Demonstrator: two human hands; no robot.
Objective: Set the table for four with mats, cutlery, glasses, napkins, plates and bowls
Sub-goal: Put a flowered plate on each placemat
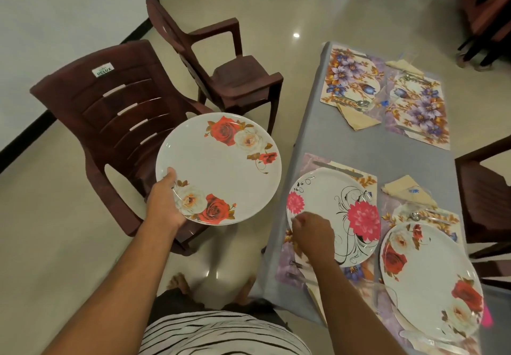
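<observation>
2 plates (218,166) held level in left hand (164,205).

White plate (218,169) with red and cream roses, white plate (331,216) with pink flowers and black swirls, purple-flowered mats (348,75), grey table (387,147), dark brown chairs (110,111), striped shirt (221,335)

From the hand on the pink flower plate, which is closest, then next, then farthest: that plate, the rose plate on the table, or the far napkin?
From the right hand:
1. Pink flower plate, under its fingers.
2. Rose plate, beside it on the table's right.
3. Far napkin, at the table's far end.
</observation>
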